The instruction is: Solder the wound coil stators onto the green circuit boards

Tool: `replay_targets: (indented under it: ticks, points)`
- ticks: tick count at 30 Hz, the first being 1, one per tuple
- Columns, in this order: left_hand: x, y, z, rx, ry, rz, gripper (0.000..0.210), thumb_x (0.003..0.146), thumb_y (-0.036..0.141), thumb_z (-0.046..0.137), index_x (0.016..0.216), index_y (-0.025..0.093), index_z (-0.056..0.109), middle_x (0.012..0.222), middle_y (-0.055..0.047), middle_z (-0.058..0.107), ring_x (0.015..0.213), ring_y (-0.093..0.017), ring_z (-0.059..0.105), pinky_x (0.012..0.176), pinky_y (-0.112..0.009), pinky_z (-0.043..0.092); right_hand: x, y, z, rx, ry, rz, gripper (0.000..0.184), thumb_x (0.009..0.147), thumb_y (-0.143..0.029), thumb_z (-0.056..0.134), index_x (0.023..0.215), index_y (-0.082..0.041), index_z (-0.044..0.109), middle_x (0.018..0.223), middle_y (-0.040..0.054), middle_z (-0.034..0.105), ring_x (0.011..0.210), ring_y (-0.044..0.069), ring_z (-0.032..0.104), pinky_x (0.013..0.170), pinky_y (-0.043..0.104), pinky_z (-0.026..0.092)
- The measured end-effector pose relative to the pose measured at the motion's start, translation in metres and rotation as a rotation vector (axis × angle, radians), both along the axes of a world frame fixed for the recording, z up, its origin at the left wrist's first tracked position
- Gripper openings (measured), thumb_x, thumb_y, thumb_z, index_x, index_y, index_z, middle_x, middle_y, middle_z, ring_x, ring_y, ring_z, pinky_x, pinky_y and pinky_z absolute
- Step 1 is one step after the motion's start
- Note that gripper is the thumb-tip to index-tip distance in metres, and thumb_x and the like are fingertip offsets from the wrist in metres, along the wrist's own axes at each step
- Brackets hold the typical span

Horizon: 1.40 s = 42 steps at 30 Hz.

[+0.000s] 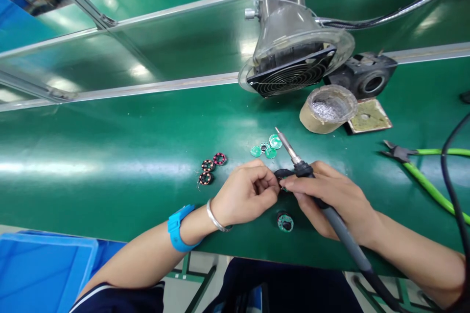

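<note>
My right hand (pixel 332 200) is wrapped round a soldering iron (pixel 341 230), whose metal tip points up and away, over the bench. Its thumb and forefinger also reach to a small round part (pixel 282 186) with a bit of green showing, mostly hidden between my hands. My left hand (pixel 251 188) is closed, fingertips pinched at that same part. Beside it a dark curved piece (pixel 284 173) shows between the fingers. Nearer to me lies a coil with a green circuit board (pixel 285 222). Several round green circuit boards (pixel 270 152) lie just beyond my hands.
Three copper-wound rings (pixel 207 166) lie left of my hands. A fume extractor (pixel 293 68) hangs above the back. At right are a cardboard tub (pixel 328 110) of solder bits, a sponge tray (pixel 369 116), an iron holder (pixel 370 78), green-handled cutters (pixel 422 171) and a black cable (pixel 450 181).
</note>
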<state>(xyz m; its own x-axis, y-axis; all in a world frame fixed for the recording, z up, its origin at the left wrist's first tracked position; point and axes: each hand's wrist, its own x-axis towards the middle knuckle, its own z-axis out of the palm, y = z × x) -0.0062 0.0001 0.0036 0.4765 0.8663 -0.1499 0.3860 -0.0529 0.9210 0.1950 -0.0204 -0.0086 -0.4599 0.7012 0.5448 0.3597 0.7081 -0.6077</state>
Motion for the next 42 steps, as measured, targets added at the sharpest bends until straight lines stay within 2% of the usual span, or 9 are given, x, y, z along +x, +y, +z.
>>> replay_targets:
  ticks: [4, 8, 11, 14, 22, 42]
  points:
    - [0.001, -0.001, 0.001, 0.003, 0.038, 0.005, 0.01, 0.067, 0.004, 0.057, 0.068, 0.013, 0.061, 0.07, 0.003, 0.05, 0.052, -0.003, 0.045, 0.048, -0.014, 0.038, 0.006, -0.003, 0.009, -0.015, 0.026, -0.094, 0.043, 0.081, 0.001, 0.054, 0.119, -0.018, 0.056, 0.073, 0.0012, 0.064, 0.06, 0.013, 0.052, 0.057, 0.028, 0.045]
    - [0.002, -0.001, 0.002, -0.008, 0.059, 0.02, 0.009, 0.067, 0.005, 0.057, 0.067, 0.013, 0.061, 0.069, 0.002, 0.05, 0.052, -0.003, 0.045, 0.047, -0.015, 0.038, 0.012, -0.008, 0.027, -0.008, 0.021, -0.159, 0.047, 0.084, -0.007, 0.055, 0.129, -0.019, 0.053, 0.082, 0.0052, 0.063, 0.07, 0.016, 0.059, 0.061, 0.031, 0.049]
    - [0.003, -0.002, 0.0, -0.001, 0.051, 0.027, 0.008, 0.067, 0.006, 0.057, 0.066, 0.013, 0.06, 0.07, 0.002, 0.051, 0.052, -0.004, 0.045, 0.047, -0.015, 0.039, 0.017, -0.014, 0.039, -0.045, -0.016, -0.165, 0.039, 0.083, -0.013, 0.055, 0.121, -0.02, 0.06, 0.084, 0.0067, 0.061, 0.069, 0.017, 0.059, 0.057, 0.032, 0.05]
    - [0.003, -0.004, -0.001, 0.017, 0.049, 0.036, 0.008, 0.066, 0.006, 0.056, 0.066, 0.013, 0.059, 0.07, 0.002, 0.051, 0.051, -0.004, 0.045, 0.047, -0.016, 0.039, 0.02, -0.021, 0.044, -0.117, -0.02, -0.178, 0.033, 0.081, -0.012, 0.054, 0.112, -0.02, 0.062, 0.079, 0.006, 0.064, 0.066, 0.018, 0.061, 0.054, 0.032, 0.05]
    - [0.003, -0.004, -0.001, 0.035, 0.068, 0.047, 0.008, 0.066, 0.007, 0.056, 0.066, 0.013, 0.059, 0.069, 0.002, 0.051, 0.052, -0.004, 0.045, 0.048, -0.016, 0.039, 0.017, -0.021, 0.043, -0.138, 0.023, -0.138, 0.025, 0.077, -0.008, 0.054, 0.098, -0.018, 0.062, 0.068, 0.0031, 0.06, 0.057, 0.015, 0.057, 0.049, 0.03, 0.047]
    - [0.003, -0.005, -0.003, 0.064, 0.084, 0.046, 0.006, 0.067, 0.009, 0.056, 0.066, 0.015, 0.059, 0.069, 0.001, 0.052, 0.053, -0.006, 0.046, 0.049, -0.018, 0.039, 0.016, -0.022, 0.043, -0.141, 0.053, -0.143, 0.027, 0.076, -0.007, 0.053, 0.099, -0.018, 0.062, 0.068, 0.0029, 0.059, 0.056, 0.015, 0.056, 0.048, 0.031, 0.047]
